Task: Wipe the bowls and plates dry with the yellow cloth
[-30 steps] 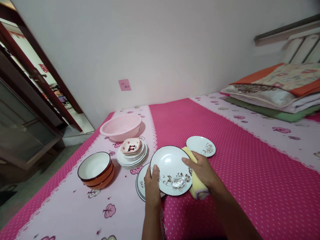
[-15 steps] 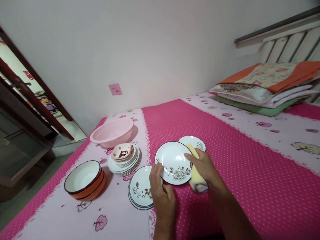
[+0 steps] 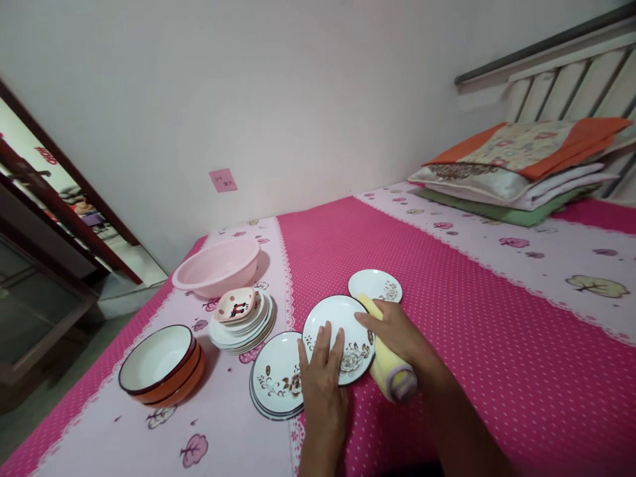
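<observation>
A white plate with a dark rim and brown flowers is tilted up between my hands. My right hand grips its right edge, thumb on the face, with a rolled yellow towel between palm and plate. My left hand lies over the plate's lower left, fingers spread and touching its face. A stack of similar plates sits just left of that hand, partly covered by it. Behind the held plate, another flowered plate lies on the bedspread.
To the left stand orange bowls, stacked, and a pile of white plates topped by a small pink dish. A pink basin is behind them. Folded bedding lies at the back right of the pink bedspread.
My left hand has moved from the plate's left edge onto its face, fingers spreading. The held plate has come slightly lower and closer, with the towel in my right hand.
</observation>
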A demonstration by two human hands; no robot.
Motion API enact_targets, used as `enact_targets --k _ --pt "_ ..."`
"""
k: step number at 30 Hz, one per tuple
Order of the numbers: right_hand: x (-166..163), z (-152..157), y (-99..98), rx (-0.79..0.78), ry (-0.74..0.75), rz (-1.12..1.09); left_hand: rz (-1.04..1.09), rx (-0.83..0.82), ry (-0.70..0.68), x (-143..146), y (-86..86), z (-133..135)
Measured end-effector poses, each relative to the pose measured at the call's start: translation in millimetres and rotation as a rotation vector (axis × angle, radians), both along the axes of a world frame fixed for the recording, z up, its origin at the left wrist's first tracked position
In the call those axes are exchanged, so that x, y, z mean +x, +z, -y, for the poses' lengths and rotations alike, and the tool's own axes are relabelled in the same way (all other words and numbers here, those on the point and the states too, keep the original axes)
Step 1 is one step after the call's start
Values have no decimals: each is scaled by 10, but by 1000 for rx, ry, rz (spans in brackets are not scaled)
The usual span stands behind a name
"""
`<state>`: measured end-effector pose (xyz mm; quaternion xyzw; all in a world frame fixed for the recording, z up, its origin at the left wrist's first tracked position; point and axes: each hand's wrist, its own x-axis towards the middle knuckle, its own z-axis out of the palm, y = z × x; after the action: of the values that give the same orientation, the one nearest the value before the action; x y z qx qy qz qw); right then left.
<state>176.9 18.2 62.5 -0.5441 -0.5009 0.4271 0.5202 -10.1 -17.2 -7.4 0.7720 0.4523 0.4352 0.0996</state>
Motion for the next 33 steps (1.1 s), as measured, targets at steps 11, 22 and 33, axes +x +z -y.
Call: enact_targets --k 11,22,33 --pt "-150 87 215 111 -111 -209 1153 -665 45 -11 326 80" --pt "-378 367 524 382 -195 -56 1493 -792 -181 -5 343 87" --pt "-987 537 272 606 357 706 1452 -705 -180 -214 41 55"
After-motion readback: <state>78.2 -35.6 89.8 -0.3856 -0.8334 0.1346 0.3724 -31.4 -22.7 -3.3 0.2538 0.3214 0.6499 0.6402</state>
